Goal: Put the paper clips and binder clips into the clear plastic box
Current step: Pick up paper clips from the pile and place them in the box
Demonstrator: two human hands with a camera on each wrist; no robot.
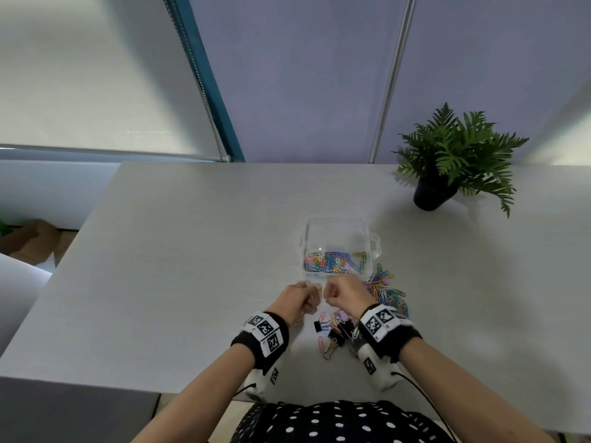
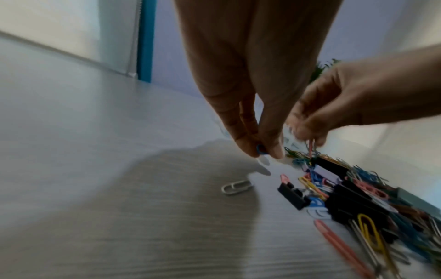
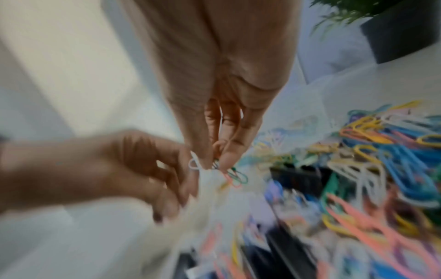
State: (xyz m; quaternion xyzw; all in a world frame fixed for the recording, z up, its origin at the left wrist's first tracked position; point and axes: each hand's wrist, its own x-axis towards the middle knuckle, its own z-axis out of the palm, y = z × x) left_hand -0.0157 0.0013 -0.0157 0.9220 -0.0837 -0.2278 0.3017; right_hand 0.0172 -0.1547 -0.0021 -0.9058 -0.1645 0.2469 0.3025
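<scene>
The clear plastic box point(image 1: 339, 230) stands open on the white table point(image 1: 192, 251), with coloured paper clips point(image 1: 332, 262) in its near half. A loose pile of coloured paper clips point(image 1: 388, 292) lies to its right, and black binder clips point(image 1: 339, 330) lie between my wrists. My left hand point(image 1: 302, 300) pinches a blue paper clip point(image 2: 260, 149) between thumb and finger, just in front of the box. My right hand point(image 1: 340, 294) is beside it and pinches a small bunch of paper clips point(image 3: 229, 169), pink and green among them.
A potted fern point(image 1: 447, 161) in a dark pot stands at the back right of the table. A lone white paper clip point(image 2: 236, 186) lies left of the pile. The table's left edge point(image 1: 64, 257) drops to the floor.
</scene>
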